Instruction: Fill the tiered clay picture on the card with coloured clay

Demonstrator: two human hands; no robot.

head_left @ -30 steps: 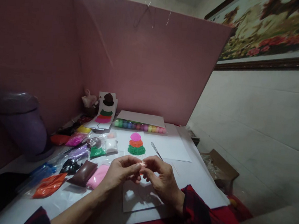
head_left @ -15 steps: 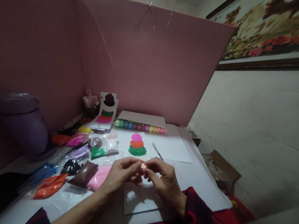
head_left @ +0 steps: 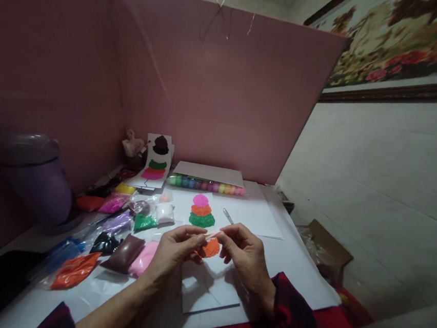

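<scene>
Close to the middle of the near edge of the white-covered table point(head_left: 299, 272), the left hand point(head_left: 183, 245) and the right hand point(head_left: 244, 250) are facing each other, each with thumb and forefinger together, pinching opposite ends of a small pale pink piece point(head_left: 212, 235). The piece is spanning the narrow gap between the fingertips, above an orange patch point(head_left: 210, 247) at the far end of a white card point(head_left: 209, 300); whether it is touching anything below, I cannot tell. It is looking like soft modelling clay, so it is probably weighing almost nothing, giving under light pressure, perhaps sticking a little, and risking a tear or a dent if squeezed hard; its two ends are offering the best hold, with the finger pads and not the nails. A metal tool point(head_left: 228, 216) is lying just beyond the right hand, and a picture of pink, orange and green patches point(head_left: 202, 211) is lying beyond the hands. Toward the table's left edge, brown point(head_left: 123, 254) and light pink bags point(head_left: 143, 260) are resting near the left forearm.
</scene>
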